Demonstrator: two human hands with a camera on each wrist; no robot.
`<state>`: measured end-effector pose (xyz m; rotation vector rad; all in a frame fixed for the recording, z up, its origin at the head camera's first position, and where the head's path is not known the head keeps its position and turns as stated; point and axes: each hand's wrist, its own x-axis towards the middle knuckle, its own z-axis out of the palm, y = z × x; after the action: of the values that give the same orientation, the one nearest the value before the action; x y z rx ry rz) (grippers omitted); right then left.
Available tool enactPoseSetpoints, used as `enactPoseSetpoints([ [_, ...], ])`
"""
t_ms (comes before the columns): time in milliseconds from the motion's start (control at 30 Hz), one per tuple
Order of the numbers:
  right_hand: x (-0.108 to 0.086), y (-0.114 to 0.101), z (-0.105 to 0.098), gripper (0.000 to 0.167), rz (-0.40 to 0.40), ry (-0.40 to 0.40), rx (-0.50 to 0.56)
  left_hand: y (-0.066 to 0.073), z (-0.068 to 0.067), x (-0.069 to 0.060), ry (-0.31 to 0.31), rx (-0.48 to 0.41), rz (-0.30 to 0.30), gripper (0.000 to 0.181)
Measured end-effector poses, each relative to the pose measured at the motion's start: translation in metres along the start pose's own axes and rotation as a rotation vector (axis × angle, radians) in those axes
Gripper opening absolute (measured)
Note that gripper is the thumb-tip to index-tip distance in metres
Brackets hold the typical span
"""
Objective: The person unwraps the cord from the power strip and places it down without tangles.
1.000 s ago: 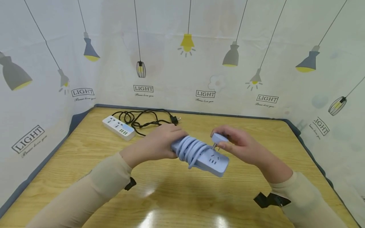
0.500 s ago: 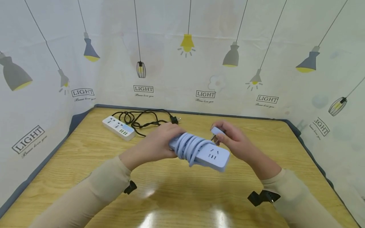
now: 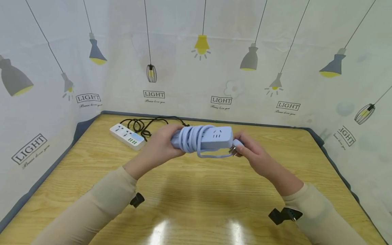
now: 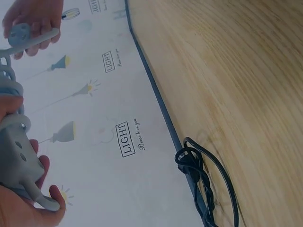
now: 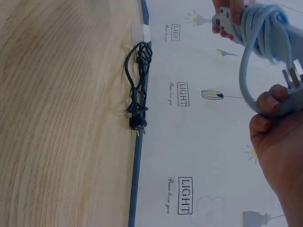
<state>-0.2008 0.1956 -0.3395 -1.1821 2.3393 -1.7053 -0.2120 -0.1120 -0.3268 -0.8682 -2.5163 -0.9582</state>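
Observation:
My left hand (image 3: 160, 146) grips the left end of a light blue power strip (image 3: 216, 136), held up above the table. Its thick cord (image 3: 192, 139) is wound several times round the strip's middle. One loose stretch of that cord runs below the strip toward my right hand (image 3: 255, 156). There my thumb and fingers pinch the plug (image 3: 237, 143), just off the strip's right end, prongs showing. In the right wrist view, the cord bends round to the plug (image 5: 294, 97) held by my curled fingers. The left wrist view shows the strip's near end (image 4: 19, 153) between left thumb and fingers.
A white power strip (image 3: 127, 136) with sockets and green ports lies at the table's back left. Its tangled black cord (image 3: 137, 124) lies beside it, along the back edge. The wooden table (image 3: 183, 200) meets a cloth backdrop (image 3: 183, 61) printed with lamps.
The wound strip has risen and shifted left, its right end tipping up to nearly level. The plug has gone from above the strip to beside its right end, and a cord stretch now shows underneath.

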Motion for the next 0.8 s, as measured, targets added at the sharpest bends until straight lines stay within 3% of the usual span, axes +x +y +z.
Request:
enactPoseSetpoints([
  [167,-0.001,-0.005,0.007,0.013,0.032,-0.069,-0.184,0.0,-0.001,0.001,0.019,0.021,-0.11,0.05],
  [367,0.004,-0.017,0.019,0.011,0.08,-0.15,-0.405,-0.002,-0.002,0.004,0.041,0.057,-0.201,0.054],
  [567,0.014,-0.029,0.032,0.018,0.231,-0.267,-0.442,-0.003,-0.001,0.006,0.045,0.078,-0.236,0.055],
  [800,0.019,-0.029,0.041,0.035,0.283,-0.296,-0.479,0.001,-0.002,0.011,0.056,0.19,-0.225,0.052],
])
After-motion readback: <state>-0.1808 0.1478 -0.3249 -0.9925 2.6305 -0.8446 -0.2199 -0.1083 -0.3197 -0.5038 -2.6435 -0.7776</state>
